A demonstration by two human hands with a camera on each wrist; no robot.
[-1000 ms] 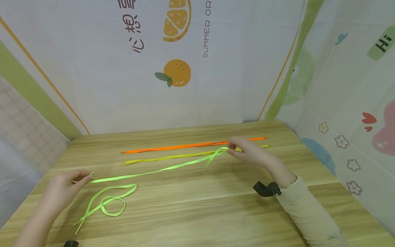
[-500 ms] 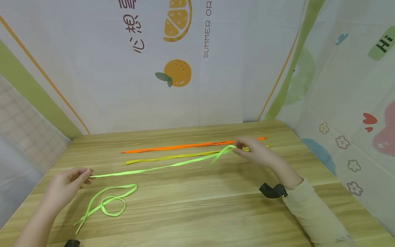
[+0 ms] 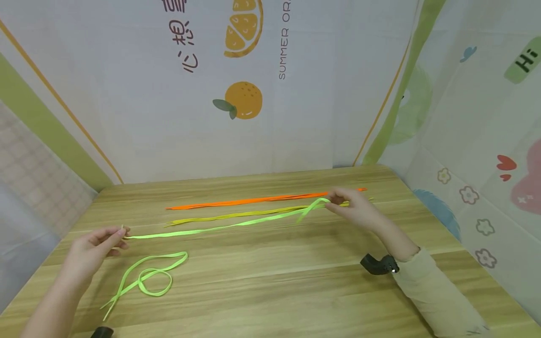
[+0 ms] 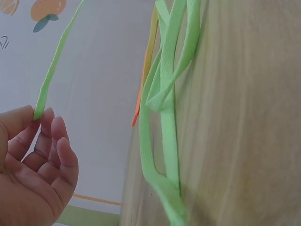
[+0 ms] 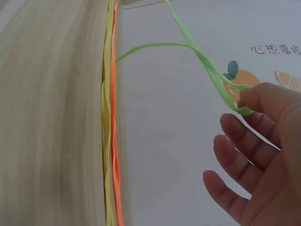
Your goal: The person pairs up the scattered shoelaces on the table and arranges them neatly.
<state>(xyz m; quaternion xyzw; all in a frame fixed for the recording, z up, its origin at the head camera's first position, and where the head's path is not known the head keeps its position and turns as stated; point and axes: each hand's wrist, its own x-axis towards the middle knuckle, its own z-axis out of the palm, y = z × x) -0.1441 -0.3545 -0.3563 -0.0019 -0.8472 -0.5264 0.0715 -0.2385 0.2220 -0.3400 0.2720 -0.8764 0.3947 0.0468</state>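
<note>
A bright green flat shoelace (image 3: 194,232) stretches between my two hands above the table, slanting up to the right in the head view. My left hand (image 3: 90,249) pinches one end between thumb and index finger, the other fingers loosely bent. My right hand (image 3: 357,207) pinches the lace where it doubles back, and a short tail hangs from there. In the right wrist view the folded green lace (image 5: 207,63) shows between thumb and index finger. A second green shoelace (image 3: 154,295) lies loosely looped on the table, below my left hand.
Toward the back of the wooden table (image 3: 270,291) lie a yellow shoelace (image 3: 228,216) and, beyond it, an orange shoelace (image 3: 245,201), both straight and roughly parallel. My right hand covers part of each. A printed cloth (image 3: 296,131) rises behind the table.
My right hand has moved to the right, drawing the held green shoelace with it. My left hand has shifted slightly up in the head view. The laces on the table have stayed put.
</note>
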